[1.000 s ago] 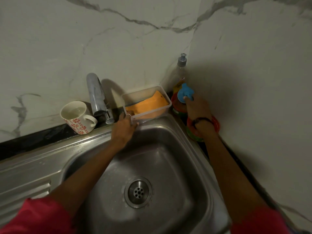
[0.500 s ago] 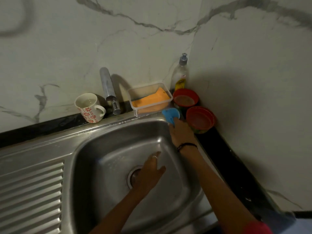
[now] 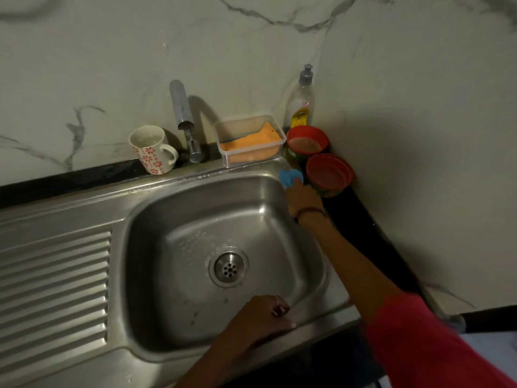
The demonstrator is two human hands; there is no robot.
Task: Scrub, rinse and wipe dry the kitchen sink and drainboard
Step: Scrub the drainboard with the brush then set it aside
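**Sink and drainboard: blue scrubber at the far right corner**

The stainless sink [image 3: 195,225] fills the middle of the view, its long axis running left to right, and its ribbed drainboard [image 3: 53,284] extends to the left, grooves lying crosswise. The drain strainer [image 3: 228,267] sits at the basin's centre. The right hand [image 3: 303,198] grips a blue scrubber [image 3: 289,177] on the rim's far right corner. The left hand [image 3: 258,320] rests curled over the near rim, holding nothing. Behind stand a tap [image 3: 184,119], floral mug [image 3: 151,149], plastic tub [image 3: 250,140] with an orange cloth [image 3: 251,144], dish-soap bottle [image 3: 300,102] and two red bowls [image 3: 328,173].
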